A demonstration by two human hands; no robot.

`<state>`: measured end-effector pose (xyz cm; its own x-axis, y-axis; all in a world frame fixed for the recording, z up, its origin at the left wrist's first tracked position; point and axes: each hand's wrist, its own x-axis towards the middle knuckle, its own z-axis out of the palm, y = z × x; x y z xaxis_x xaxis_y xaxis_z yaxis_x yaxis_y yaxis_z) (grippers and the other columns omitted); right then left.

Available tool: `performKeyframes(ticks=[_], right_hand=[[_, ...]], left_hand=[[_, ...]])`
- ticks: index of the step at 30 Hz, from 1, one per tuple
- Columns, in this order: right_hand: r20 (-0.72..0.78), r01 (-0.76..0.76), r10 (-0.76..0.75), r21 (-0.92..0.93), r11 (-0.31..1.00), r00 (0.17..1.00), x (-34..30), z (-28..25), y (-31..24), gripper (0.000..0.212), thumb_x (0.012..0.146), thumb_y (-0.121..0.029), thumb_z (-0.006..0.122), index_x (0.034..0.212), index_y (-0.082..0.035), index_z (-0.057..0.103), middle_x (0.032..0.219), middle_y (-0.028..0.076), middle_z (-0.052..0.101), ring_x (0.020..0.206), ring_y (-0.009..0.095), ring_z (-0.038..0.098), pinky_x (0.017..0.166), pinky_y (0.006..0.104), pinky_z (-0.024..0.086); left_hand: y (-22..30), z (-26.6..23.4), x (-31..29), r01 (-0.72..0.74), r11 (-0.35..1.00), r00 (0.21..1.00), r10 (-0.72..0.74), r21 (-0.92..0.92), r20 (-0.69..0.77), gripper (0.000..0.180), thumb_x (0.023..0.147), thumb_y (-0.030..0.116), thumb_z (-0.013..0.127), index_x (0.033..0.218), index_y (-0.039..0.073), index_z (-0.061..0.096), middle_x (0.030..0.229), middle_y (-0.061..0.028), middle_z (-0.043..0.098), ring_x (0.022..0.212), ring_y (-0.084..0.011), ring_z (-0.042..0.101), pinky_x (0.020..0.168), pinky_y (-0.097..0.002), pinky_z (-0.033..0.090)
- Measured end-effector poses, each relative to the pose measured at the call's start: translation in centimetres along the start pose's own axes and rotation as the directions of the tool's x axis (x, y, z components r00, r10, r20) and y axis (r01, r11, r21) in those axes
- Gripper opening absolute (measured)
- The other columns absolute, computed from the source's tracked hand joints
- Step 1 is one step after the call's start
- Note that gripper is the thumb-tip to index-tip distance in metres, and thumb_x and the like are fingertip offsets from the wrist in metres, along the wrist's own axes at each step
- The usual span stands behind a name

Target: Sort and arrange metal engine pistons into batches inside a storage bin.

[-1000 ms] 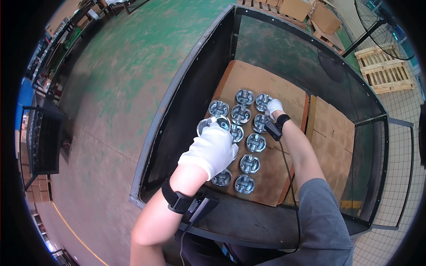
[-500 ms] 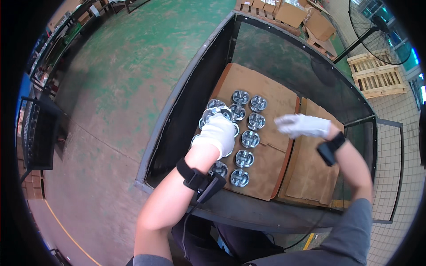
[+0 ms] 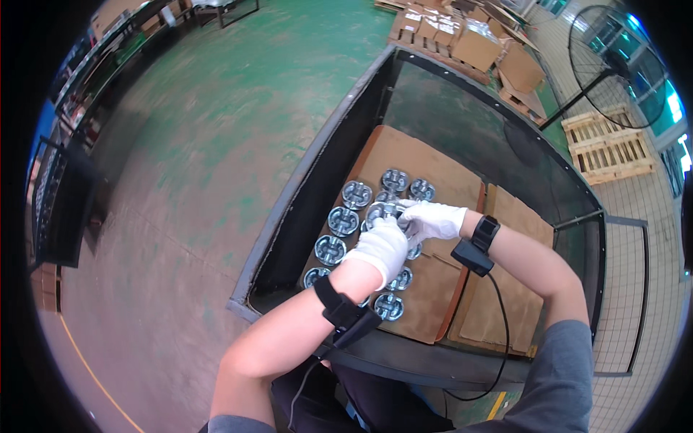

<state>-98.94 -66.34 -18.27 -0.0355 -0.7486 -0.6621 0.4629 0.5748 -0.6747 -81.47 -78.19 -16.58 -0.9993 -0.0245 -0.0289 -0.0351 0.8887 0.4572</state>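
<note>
My gloved left hand (image 3: 381,251) is closed on a metal piston (image 3: 380,211), lifted over the other pistons. From the right my gloved right hand (image 3: 434,219) meets the same piston, its fingers closed at the piston's side. Part of the piston is hidden by both gloves. Several silver pistons stand in rows on a brown cardboard sheet (image 3: 426,310), among them one piston (image 3: 356,194) at the left and one piston (image 3: 389,307) at the near end. My forearms cover some of the rows.
The cardboard lies inside a deep dark metal bin (image 3: 289,167) with raised walls. A second cardboard sheet (image 3: 498,289) covers its right side. Beyond are cartons (image 3: 476,49), a wooden pallet (image 3: 608,144) and a large fan (image 3: 617,65). A cable (image 3: 505,317) hangs from my right wrist.
My right hand has moved left onto the piston in my left hand. The left hand has shifted slightly right and nearer with the piston, away from the left row. The view has tilted slightly.
</note>
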Motion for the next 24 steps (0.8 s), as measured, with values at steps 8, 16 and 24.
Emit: performKeyframes(ticks=[8,16,24], right_hand=[[-0.319,-0.078,-0.319,-0.805,0.588,0.892,11.2,-3.3,-3.2,0.033,0.093,-0.025,0.053,0.096,0.005,0.067,0.094,0.022,0.069,0.083,0.029,0.069,0.074,0.0421,0.053],[-0.562,-0.297,-0.658,-0.826,0.479,0.501,22.9,-8.2,-2.5,0.024,0.087,-0.009,0.054,0.109,-0.002,0.063,0.1,0.027,0.068,0.098,0.042,0.066,0.083,0.0472,0.053],[-0.565,-0.307,-0.717,-0.825,0.474,0.408,24.3,-8.2,0.0,0.023,0.089,-0.01,0.054,0.106,-0.007,0.07,0.105,0.022,0.069,0.098,0.039,0.067,0.087,0.0469,0.054]], left_hand=[[0.9,-1.5,-1.5,-0.132,0.982,0.988,0.12,0.133,0.095,0.022,0.079,0.005,0.064,0.098,-0.005,0.069,0.098,-0.022,0.067,0.086,-0.0347,0.069,0.073,-0.0434,0.056],[2.4,-1.6,-1.1,-0.123,0.991,0.811,0.065,0.061,0.581,0.02,0.081,0.01,0.068,0.098,0.001,0.072,0.096,-0.0183,0.072,0.089,-0.0347,0.072,0.072,-0.0429,0.057],[3.4,-2.9,-2.1,-0.237,0.968,0.812,0.152,0.082,0.563,0.018,0.074,0.008,0.072,0.09,0.0,0.073,0.081,-0.0149,0.071,0.076,-0.0318,0.072,0.063,-0.0438,0.056]])
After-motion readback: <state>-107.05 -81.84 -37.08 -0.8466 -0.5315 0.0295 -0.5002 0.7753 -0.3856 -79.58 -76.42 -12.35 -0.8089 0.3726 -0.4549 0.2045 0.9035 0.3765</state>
